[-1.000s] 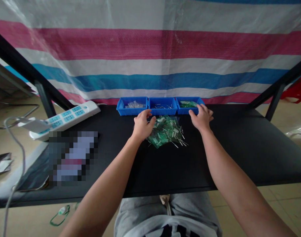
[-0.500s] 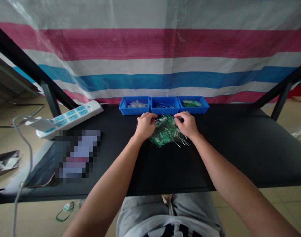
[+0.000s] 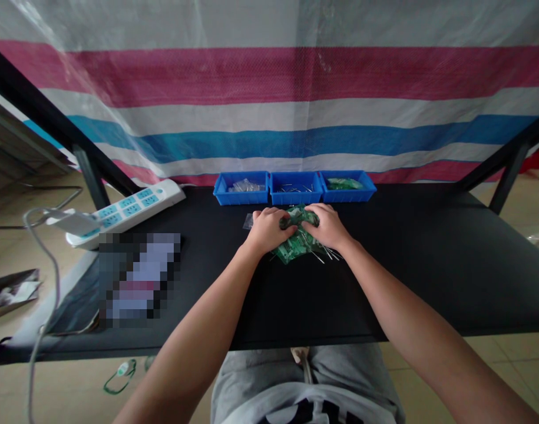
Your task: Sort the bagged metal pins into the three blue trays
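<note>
A heap of small green plastic packets (image 3: 296, 246) lies on the black table, mixed with thin metal rods (image 3: 328, 253) that stick out at its front right. My left hand (image 3: 270, 228) is curled over the heap's left side, thumb toward the middle. From the right, my right hand (image 3: 326, 227) is wrapped over the packets in the same way, its thumb facing the left one. Green plastic shows between the thumbs and fingers of both hands. How much each hand grips is partly hidden. A small clear bag (image 3: 248, 221) lies just left of my left hand.
Behind the heap stand three blue bins: the left bin (image 3: 218, 193) holds clear bags, the middle bin (image 3: 296, 199) metal rods, the right bin (image 3: 370, 189) green packets. A white power strip (image 3: 167, 191) and a blurred-out object (image 3: 143, 277) lie at left on the table (image 3: 428, 265).
Both hands have come down toward me onto the heap, with the thumbs now in front. The clear bag at the left has come into view.
</note>
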Motion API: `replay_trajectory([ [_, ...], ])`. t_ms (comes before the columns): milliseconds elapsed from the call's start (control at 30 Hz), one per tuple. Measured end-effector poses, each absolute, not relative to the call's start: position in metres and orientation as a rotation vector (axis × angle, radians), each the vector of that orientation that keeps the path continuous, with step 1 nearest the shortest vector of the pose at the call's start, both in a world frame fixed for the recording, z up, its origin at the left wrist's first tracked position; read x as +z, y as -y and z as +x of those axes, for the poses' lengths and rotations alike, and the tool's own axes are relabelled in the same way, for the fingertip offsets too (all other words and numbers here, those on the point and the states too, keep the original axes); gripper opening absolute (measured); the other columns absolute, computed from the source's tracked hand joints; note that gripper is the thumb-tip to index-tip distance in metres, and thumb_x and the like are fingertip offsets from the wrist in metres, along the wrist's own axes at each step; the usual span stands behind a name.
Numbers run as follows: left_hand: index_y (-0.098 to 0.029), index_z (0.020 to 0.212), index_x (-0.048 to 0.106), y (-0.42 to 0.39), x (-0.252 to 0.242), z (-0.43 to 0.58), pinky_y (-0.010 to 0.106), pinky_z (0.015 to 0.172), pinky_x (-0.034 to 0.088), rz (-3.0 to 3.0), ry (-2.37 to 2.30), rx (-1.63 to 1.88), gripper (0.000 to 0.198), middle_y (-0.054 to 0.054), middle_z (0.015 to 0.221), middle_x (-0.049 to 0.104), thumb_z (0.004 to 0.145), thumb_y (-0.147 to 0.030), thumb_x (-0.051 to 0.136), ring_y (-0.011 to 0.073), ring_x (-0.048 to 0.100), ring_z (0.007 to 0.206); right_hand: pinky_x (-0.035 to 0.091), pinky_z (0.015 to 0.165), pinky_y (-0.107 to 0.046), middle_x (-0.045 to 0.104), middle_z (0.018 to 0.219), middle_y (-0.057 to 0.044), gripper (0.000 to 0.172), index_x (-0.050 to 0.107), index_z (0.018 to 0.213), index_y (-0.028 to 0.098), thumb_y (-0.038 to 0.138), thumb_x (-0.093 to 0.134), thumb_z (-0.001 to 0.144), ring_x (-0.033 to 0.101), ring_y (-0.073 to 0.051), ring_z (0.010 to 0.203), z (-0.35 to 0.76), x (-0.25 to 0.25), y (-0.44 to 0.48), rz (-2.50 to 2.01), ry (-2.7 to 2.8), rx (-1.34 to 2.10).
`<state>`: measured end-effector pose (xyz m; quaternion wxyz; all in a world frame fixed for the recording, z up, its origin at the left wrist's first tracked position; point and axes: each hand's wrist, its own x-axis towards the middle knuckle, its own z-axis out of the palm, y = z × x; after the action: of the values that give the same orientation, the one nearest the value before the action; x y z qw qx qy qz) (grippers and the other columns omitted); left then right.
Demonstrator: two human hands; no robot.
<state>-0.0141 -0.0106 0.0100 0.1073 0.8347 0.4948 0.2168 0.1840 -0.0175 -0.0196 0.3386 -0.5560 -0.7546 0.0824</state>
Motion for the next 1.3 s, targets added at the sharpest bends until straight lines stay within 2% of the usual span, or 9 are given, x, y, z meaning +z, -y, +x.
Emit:
replay_trajectory([
  [167,-0.021,0.095,0.071,0.010,0.010,-0.012,0.042,0.090,0.042,2.423,-1.477,0.641,0.029,0.006,0.098,0.073,0.073,-0.040,0.067,0.0278,0.064,0.097,0.047,0.095,-0.048,0.066,0.114,-0.013,0.037,0.064,0.111,0.017,0.028,0.063,0.075,0.060,-0.030,0.109,0.183,-0.017,0.019,-1.394,1.957,0.257],
  [333,-0.019,0.087,0.073,0.012,0.012,-0.008,0.037,0.083,0.046,2.544,-1.487,0.610,0.021,0.007,0.081,0.073,0.080,-0.028,0.055,0.0242,0.067,0.081,0.047,0.096,-0.048,0.067,0.114,-0.013,0.038,0.063,0.112,0.016,0.025,0.063,0.075,0.060,-0.030,0.109,0.180,-0.013,0.021,-1.384,1.978,0.254],
  [467,-0.019,0.087,0.072,0.011,0.008,-0.009,0.035,0.082,0.046,2.518,-1.468,0.853,0.021,0.007,0.085,0.074,0.083,-0.023,0.052,0.0226,0.067,0.083,0.046,0.096,-0.049,0.067,0.116,-0.013,0.036,0.064,0.112,0.017,0.024,0.062,0.076,0.058,-0.030,0.112,0.178,-0.011,0.023,-1.361,1.986,0.197],
  [700,-0.018,0.085,0.069,0.015,0.013,-0.008,0.033,0.081,0.046,2.412,-1.367,1.201,0.019,0.006,0.086,0.073,0.088,-0.026,0.052,0.0205,0.065,0.084,0.045,0.096,-0.045,0.068,0.114,-0.011,0.033,0.064,0.113,0.019,0.031,0.060,0.082,0.059,-0.028,0.111,0.176,-0.004,0.027,-1.235,1.928,0.187],
  [767,-0.018,0.086,0.068,0.019,0.016,-0.006,0.031,0.079,0.047,2.323,-1.314,1.239,0.018,0.005,0.084,0.073,0.088,-0.027,0.053,0.0183,0.065,0.082,0.047,0.092,-0.041,0.071,0.106,-0.010,0.026,0.067,0.105,0.020,0.032,0.059,0.084,0.062,-0.026,0.103,0.174,-0.002,0.029,-1.197,1.897,0.251],
  [867,-0.018,0.088,0.066,0.020,0.015,-0.004,0.025,0.070,0.047,2.096,-1.249,1.281,0.018,0.003,0.081,0.071,0.088,-0.031,0.053,0.0140,0.063,0.074,0.050,0.075,-0.033,0.071,0.086,-0.006,0.022,0.069,0.092,0.019,0.036,0.059,0.084,0.065,-0.020,0.079,0.171,0.002,0.031,-1.180,1.778,0.508],
  [1000,-0.016,0.102,0.061,0.014,0.007,-0.002,0.023,0.060,0.045,1.747,-1.148,1.340,0.028,0.001,0.078,0.068,0.085,-0.038,0.057,0.0116,0.059,0.065,0.044,0.056,-0.027,0.064,0.062,0.000,0.028,0.065,0.075,0.016,0.044,0.065,0.077,0.056,-0.013,0.055,0.169,0.005,0.030,-1.143,1.515,0.847],
  [1133,-0.015,0.101,0.060,0.009,0.005,-0.002,0.023,0.058,0.045,1.582,-1.032,1.239,0.035,0.000,0.072,0.065,0.077,-0.040,0.065,0.0116,0.058,0.062,0.039,0.049,-0.024,0.058,0.055,0.003,0.030,0.064,0.073,0.017,0.046,0.070,0.070,0.049,-0.010,0.047,0.172,0.005,0.027,-1.140,1.311,0.949],
  [1300,-0.014,0.092,0.063,0.008,0.008,-0.006,0.022,0.055,0.044,1.643,-1.037,1.175,0.028,-0.001,0.065,0.062,0.071,-0.032,0.069,0.0108,0.055,0.057,0.044,0.053,-0.026,0.062,0.060,0.002,0.029,0.065,0.082,0.018,0.042,0.073,0.068,0.054,-0.012,0.051,0.172,0.005,0.026,-1.097,1.279,0.990],
])
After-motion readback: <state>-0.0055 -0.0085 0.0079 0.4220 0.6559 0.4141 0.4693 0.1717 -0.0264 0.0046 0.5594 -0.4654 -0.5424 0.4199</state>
